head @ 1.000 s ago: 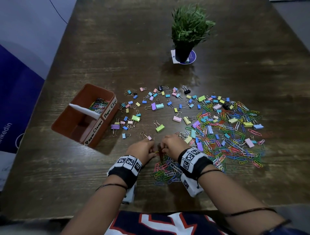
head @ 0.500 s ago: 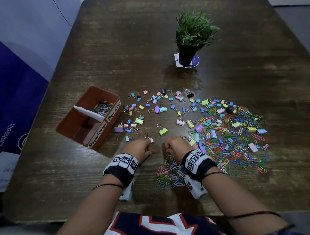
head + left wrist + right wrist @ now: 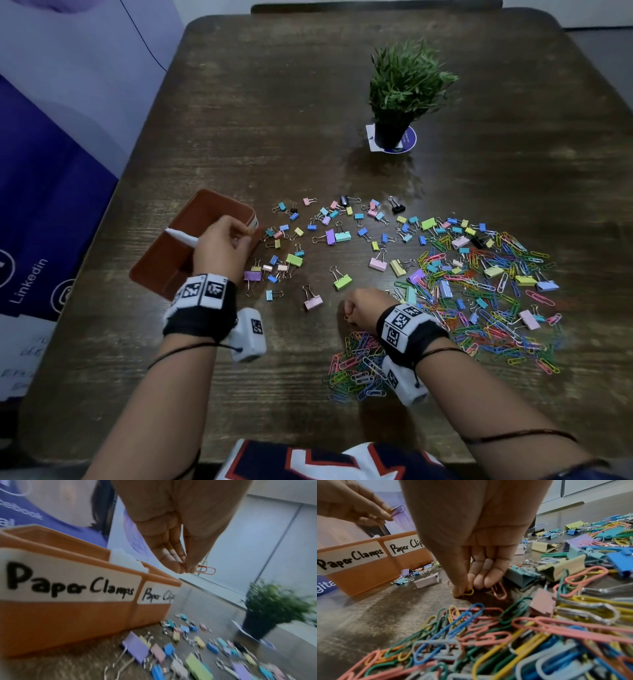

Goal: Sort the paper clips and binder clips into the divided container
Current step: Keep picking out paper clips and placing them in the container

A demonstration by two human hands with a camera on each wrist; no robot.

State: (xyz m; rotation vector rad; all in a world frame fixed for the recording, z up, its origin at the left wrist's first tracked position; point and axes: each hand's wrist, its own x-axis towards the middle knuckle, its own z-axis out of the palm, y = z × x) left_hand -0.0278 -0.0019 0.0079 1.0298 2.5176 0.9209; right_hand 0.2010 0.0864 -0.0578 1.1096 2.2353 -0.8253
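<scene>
The orange divided container (image 3: 212, 207) stands at the left, with labels "Paper Clamps" (image 3: 68, 586) and "Paper Clips" (image 3: 406, 545). My left hand (image 3: 245, 233) hovers over its far compartment and pinches an orange paper clip (image 3: 206, 570) between thumb and fingertips. My right hand (image 3: 348, 310) rests on the table with its fingers curled and pinches a yellow paper clip (image 3: 468, 592); a pink clip (image 3: 499, 591) lies under its other fingers. A small heap of paper clips (image 3: 358, 371) lies below the right wrist.
A wide mixed pile of paper clips and binder clips (image 3: 486, 287) covers the table's right side. Loose binder clips (image 3: 337, 236) are scattered between it and the container. A white divider (image 3: 181, 237) splits the container. A potted plant (image 3: 400, 92) stands farther back.
My left hand has left the right hand's side and moved up and left to above the container, carrying a paper clip. The right hand has stayed at the near heap.
</scene>
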